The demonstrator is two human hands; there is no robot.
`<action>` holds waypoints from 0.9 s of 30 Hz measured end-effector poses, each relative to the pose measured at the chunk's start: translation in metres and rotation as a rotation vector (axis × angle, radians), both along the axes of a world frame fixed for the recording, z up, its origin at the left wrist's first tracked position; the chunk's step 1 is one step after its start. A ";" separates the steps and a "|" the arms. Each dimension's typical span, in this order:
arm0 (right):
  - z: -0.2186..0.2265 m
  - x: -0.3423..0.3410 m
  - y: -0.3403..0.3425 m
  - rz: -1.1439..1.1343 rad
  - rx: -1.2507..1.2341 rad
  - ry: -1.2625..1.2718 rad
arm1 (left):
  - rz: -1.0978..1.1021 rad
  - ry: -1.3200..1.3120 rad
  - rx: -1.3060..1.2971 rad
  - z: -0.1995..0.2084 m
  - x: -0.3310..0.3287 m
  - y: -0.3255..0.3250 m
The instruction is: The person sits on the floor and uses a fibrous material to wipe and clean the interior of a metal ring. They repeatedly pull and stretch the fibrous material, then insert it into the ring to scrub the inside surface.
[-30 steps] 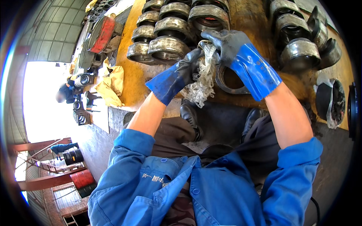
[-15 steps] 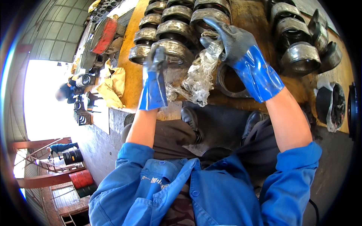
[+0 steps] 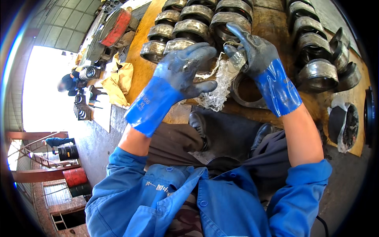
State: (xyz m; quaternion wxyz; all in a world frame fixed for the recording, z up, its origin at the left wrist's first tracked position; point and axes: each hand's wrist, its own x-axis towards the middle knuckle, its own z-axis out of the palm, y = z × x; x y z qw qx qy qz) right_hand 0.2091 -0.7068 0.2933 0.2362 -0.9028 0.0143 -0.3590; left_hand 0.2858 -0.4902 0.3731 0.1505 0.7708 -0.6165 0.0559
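One stringy rag (image 3: 219, 89), held in right hand (image 3: 257, 55), hanging beside left hand (image 3: 182, 70)

The person wears a blue work jacket (image 3: 233, 209) with blue buttons (image 3: 203, 203) and a white marking (image 3: 158, 185) on the chest. Its sleeves (image 3: 310, 173) are folded back. Under the collar there is a dark patterned shirt (image 3: 187, 221). The left hand (image 3: 185, 69) and the right hand (image 3: 258, 51) have gloves (image 3: 281, 91), shiny blue at the cuffs and dark grey at the fingers. The trousers (image 3: 169, 140) are dark, the shoes (image 3: 196, 121) black.
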 end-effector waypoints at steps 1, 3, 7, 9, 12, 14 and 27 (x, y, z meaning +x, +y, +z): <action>0.006 -0.003 0.000 0.020 0.034 0.113 | -0.012 -0.089 0.058 0.006 0.001 0.004; 0.009 -0.006 0.000 0.046 0.066 0.224 | -0.027 -0.114 0.068 0.004 0.006 0.006; 0.006 -0.010 -0.004 0.118 0.131 0.208 | 0.055 -0.103 0.265 -0.005 -0.001 -0.009; 0.010 -0.011 -0.003 0.156 0.119 0.294 | 0.094 -0.119 0.388 -0.011 0.000 -0.020; 0.004 -0.005 0.000 0.169 0.033 0.171 | -0.009 -0.132 0.430 -0.020 0.010 -0.030; 0.006 -0.004 -0.001 0.167 0.016 0.233 | -0.080 -0.139 0.453 -0.028 0.016 -0.034; -0.027 0.024 -0.023 -0.208 -0.043 0.913 | 0.075 -0.077 0.792 -0.028 -0.020 -0.020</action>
